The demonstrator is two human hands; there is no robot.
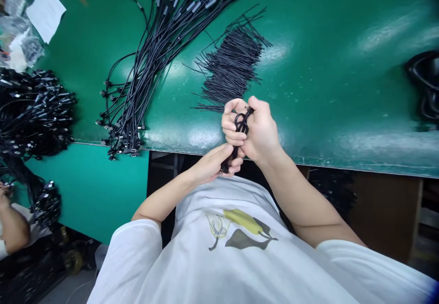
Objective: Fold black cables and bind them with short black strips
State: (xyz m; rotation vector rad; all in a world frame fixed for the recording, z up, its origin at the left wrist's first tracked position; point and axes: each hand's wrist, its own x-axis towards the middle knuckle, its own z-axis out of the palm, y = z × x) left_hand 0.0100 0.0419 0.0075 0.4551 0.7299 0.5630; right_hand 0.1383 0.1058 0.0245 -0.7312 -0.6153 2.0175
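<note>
Close to my body, at the table's front edge, a black cable (241, 125) folded into a small bundle is held between both hands. My left hand (219, 158) is closed round the lower end of the bundle. Higher up, my right hand (259, 128) wraps its fingers about the looped part, with thumb and forefinger pinched near the top. Just beyond my hands lies a pile of short black ties (233, 64). Left of that pile, a long bunch of loose black cables (151, 61) with grey sleeves and metal plugs stretches across the table.
The green table (318, 98) runs across the view. A large heap of black cables (34, 112) sits at the left, near plastic bags (30, 48) and a white paper (46, 12). Another person's arm (13, 226) shows at lower left. A black object (427, 84) lies at far right.
</note>
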